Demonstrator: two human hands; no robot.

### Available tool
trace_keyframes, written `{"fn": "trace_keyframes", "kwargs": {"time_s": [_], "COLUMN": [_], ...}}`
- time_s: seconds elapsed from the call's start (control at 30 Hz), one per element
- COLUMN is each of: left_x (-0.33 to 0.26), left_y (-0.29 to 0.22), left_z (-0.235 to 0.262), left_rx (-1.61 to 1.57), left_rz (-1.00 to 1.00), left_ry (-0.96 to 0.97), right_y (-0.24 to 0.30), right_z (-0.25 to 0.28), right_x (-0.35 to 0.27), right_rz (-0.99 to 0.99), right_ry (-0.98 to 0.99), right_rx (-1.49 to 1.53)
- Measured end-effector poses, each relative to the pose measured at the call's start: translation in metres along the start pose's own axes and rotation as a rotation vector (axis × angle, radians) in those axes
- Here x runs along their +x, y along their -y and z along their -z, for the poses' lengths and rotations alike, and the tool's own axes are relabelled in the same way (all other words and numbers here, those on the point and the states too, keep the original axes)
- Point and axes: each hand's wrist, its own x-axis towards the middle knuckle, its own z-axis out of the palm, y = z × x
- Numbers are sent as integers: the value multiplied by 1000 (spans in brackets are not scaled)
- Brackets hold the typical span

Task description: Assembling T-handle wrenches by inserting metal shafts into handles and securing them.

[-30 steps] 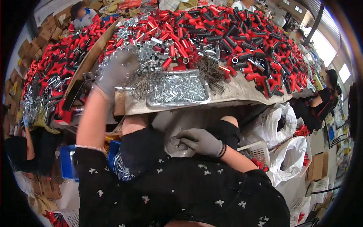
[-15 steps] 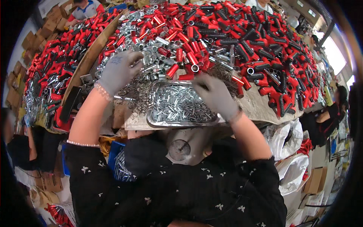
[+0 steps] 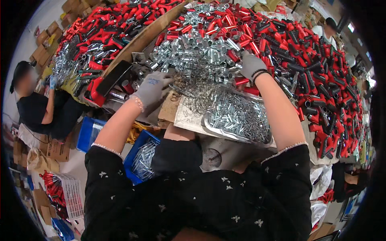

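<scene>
My left hand (image 3: 150,88), in a grey glove, rests on the table's near edge beside a tangle of thin wire rings (image 3: 197,90). My right hand (image 3: 251,64), also grey-gloved, reaches into a heap of short silver metal tubes (image 3: 201,48); its fingers are buried, so I cannot tell what it grips. Below it lies a shiny metal tray (image 3: 189,120) filled with small silver pins (image 3: 239,116). Red and black tubes (image 3: 305,52) cover the table's far and right side.
A wooden board (image 3: 140,40) divides this pile from another red heap on the left, where a person in black (image 3: 38,104) works. Blue crates (image 3: 138,160) of metal parts sit under the table edge. A white basket (image 3: 70,195) stands on the floor at lower left.
My right hand rose from my lap a second ago, passed over the tray, and now reaches farther into the silver tubes. My left hand stayed near the table's left edge.
</scene>
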Motion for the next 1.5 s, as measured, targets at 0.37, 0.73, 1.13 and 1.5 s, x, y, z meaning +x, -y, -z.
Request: {"fn": "trace_keyframes", "kwargs": {"time_s": [0.37,0.73,1.13,1.5], "left_x": [9,-60,-53,-45], "left_y": [-19,-204,-244,-265], "left_z": [36,49,1,8], "left_rx": [366,-861,-1194,-1402], "left_rz": [174,338,244,66], "left_ry": [197,242,309,359], "right_y": [-19,2,-12,1], "right_z": [-4,-21,-43,-41], "right_x": [-239,-326,-356,-348], "right_rz": [180,213,245,308], "right_ry": [-608,-443,-301,-205], "right_rx": [538,1208,1183,1183]}}
